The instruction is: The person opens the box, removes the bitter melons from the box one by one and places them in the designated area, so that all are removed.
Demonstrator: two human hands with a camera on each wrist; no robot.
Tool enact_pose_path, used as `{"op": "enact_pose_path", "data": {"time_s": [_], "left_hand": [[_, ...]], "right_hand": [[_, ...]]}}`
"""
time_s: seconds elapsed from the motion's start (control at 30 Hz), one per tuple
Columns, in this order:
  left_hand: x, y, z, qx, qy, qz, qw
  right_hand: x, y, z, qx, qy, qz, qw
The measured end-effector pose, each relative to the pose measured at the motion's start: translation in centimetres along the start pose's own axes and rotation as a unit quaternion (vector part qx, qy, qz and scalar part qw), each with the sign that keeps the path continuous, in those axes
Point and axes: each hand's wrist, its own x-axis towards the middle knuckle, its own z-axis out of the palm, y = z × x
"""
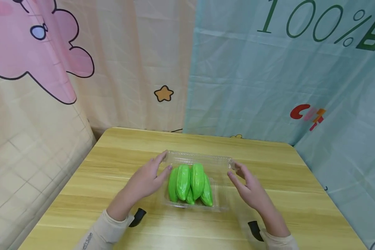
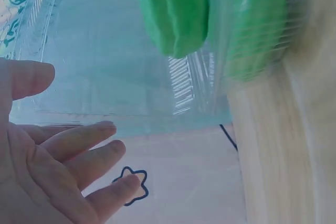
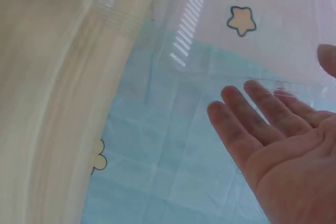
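Note:
A clear plastic clamshell box (image 1: 221, 199) lies on the table with its lid (image 1: 203, 159) raised at the back. Inside are several glossy, ridged green star fruits (image 1: 198, 180), some resting on others. My left hand (image 1: 145, 178) is at the lid's left edge, thumb apart from the loosely extended fingers (image 2: 94, 163). On the opposite side, my right hand (image 1: 251, 189) is by the lid's right corner, its fingers (image 3: 244, 116) straight and spread. Whether the fingertips touch the plastic I cannot tell. Neither hand is curled round anything.
The wooden table (image 1: 112, 163) extends around the box on all sides. Behind it hang printed curtains (image 1: 253, 80), with more fabric at the left and right. A black curved piece (image 1: 138, 217) sits by the left cuff, another (image 1: 255, 231) by the right.

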Motion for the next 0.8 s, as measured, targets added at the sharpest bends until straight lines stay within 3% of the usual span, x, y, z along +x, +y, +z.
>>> {"op": "enact_pose_path", "data": {"time_s": [0.23, 0.37, 0.6, 0.8], "left_hand": [[2.9, -1.0, -0.4, -0.111, 0.000, 0.018, 0.9937], [4.5, -1.9, 0.0, -0.191, 0.014, 0.014, 0.9815], [7.4, -3.7, 1.4, -0.316, 0.021, 0.033, 0.9478], [9.7, -5.5, 2.6, -0.338, -0.014, -0.010, 0.9409]], "right_hand": [[3.4, 0.7, 0.2, 0.092, 0.022, -0.057, 0.9939], [4.8, 1.4, 0.7, 0.123, 0.034, -0.064, 0.9898], [6.6, 2.8, 1.2, 0.171, 0.041, -0.032, 0.9839], [8.5, 4.3, 2.0, 0.198, -0.016, 0.042, 0.9791]]}}
